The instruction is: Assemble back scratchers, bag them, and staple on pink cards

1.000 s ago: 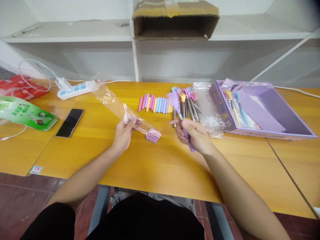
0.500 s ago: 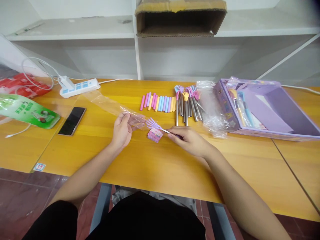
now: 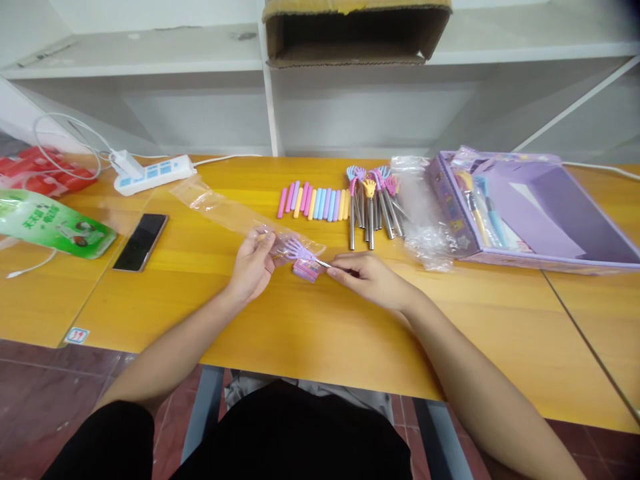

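Note:
My left hand (image 3: 254,261) pinches a long clear plastic bag (image 3: 220,208) near its right end. A purple back scratcher (image 3: 299,251), hand-shaped at its tip, has its head inside the bag's mouth. My right hand (image 3: 369,277) is closed around the metal shaft of that scratcher, its grip end hidden in the palm. Just below the head lies a small stack of pink printed cards (image 3: 306,270). Beyond my hands is a row of pink, purple, blue and yellow handle sleeves (image 3: 320,203). Beside them lies a pile of back scratchers (image 3: 371,207) with metal shafts.
Clear plastic bags (image 3: 425,220) lie right of the pile, against a purple box (image 3: 545,263) holding bagged items. At left are a phone (image 3: 141,242), a power strip (image 3: 157,175), a green package (image 3: 55,223) and red packages (image 3: 47,170). A cardboard box (image 3: 355,60) rests on the shelf.
The purple scratcher's head has gone from just outside the bag's mouth to inside it. The bag's right end has moved rightward over the head, and my left hand has shifted slightly right.

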`<state>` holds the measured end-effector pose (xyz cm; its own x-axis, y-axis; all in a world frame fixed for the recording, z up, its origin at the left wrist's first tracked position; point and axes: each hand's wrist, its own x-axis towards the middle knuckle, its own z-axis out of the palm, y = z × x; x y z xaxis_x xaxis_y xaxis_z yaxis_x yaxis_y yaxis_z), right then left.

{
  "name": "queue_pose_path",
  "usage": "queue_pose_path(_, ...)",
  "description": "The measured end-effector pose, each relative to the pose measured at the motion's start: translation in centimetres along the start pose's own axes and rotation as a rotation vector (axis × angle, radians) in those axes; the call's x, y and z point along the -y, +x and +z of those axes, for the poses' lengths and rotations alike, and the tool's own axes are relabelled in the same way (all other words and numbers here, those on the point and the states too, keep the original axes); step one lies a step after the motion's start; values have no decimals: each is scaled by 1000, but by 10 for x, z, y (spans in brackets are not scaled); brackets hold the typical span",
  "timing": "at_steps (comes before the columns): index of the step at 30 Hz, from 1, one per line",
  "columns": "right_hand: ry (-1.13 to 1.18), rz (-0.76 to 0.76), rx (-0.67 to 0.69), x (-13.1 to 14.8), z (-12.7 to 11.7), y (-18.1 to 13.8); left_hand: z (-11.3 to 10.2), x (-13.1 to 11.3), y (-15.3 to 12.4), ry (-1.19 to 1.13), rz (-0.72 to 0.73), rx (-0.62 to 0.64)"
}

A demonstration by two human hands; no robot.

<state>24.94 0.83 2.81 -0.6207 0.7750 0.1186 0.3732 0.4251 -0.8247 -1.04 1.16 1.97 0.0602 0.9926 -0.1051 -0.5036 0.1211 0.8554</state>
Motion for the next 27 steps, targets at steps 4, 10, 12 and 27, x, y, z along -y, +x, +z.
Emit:
queue_pose_path(4,53,6,-8,0,8,3,5,4,-6,30,-42,90)
queue_pose_path(10,164,96,53,4,11,0,6,11,-7,34,-33,67)
queue_pose_path(12,201,165,82,3,7,-3,2,5,-1,24,57,-11)
queue_pose_path(27,188,129,20,-1,-1,-4,-3,-1,3,-27,-18,30)
